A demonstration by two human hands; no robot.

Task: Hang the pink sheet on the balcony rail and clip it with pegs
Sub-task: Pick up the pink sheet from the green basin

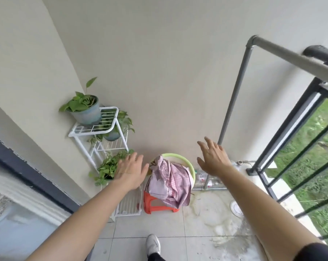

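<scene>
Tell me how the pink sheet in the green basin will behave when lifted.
The pink sheet lies crumpled, draped over the rim of the green basin: probably floppy, unfolding when raised. Perched on the orange stool, the basin might tip if a fold snags.

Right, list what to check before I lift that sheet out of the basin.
1. Left hand free: ok, open and holding nothing.
2. Right hand free: ok, open and holding nothing.
3. Pink sheet within reach: ok, heaped in the green basin on the orange stool, between the two hands, with nothing on top.
4. Balcony rail bare: ok in the part that shows; nothing hangs on it.
5. Pegs at hand: cannot tell, none in view.
6. Floor clean where the sheet may trail: not ok, stained patch right of the stool.
</scene>
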